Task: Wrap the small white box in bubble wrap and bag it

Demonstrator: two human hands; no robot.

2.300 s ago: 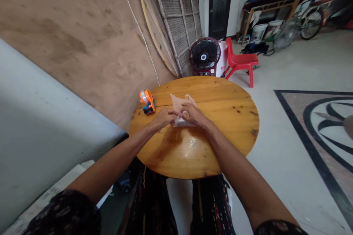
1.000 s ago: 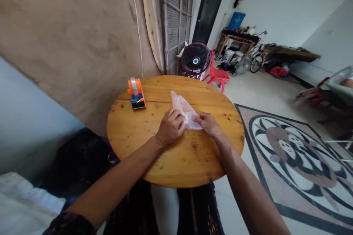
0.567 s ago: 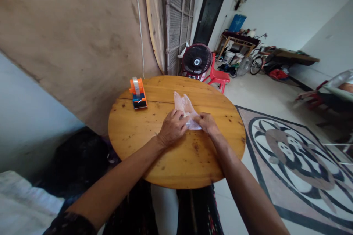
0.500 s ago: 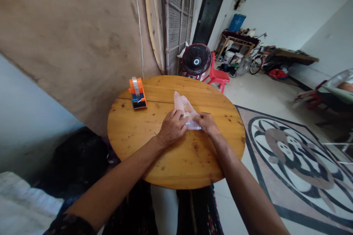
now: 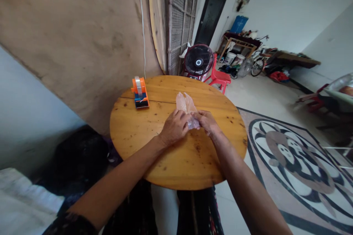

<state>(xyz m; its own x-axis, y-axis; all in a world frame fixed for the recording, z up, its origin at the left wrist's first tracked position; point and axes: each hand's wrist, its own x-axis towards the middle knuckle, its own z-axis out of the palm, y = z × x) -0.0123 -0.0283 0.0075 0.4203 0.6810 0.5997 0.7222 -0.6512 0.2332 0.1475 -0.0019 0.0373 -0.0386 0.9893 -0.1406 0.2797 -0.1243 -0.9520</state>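
Clear plastic bag (image 5: 186,105), orange-blue tape dispenser (image 5: 140,93), red chair (image 5: 219,77)

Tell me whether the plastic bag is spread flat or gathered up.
Gathered at the near end: the left hand and right hand pinch the plastic bag together there, while its far end fans loose on the round wooden table.

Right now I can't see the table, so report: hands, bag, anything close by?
Left hand and right hand both grip the clear plastic bag on the round table. Tape dispenser sits apart, far left. Nothing between.
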